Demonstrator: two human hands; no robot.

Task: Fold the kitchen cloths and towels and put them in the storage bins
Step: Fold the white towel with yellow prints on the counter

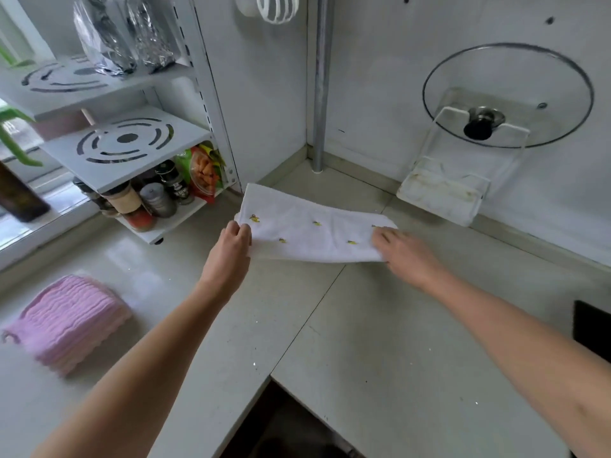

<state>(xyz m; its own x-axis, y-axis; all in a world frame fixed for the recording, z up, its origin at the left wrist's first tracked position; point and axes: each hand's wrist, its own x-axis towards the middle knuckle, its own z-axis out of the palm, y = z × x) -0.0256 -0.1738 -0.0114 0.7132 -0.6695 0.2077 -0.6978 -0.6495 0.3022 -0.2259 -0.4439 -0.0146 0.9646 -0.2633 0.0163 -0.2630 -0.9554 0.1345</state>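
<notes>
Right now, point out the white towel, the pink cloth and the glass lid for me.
white towel (310, 231): head view, middle of its top layer.
pink cloth (67, 320): head view, centre of the folded stack.
glass lid (483, 127): head view, its black knob.

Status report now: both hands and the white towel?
Left hand pinches white towel at its left end. Right hand on its right end, grip unclear. Towel folded, on counter. Nothing in the way.
</notes>
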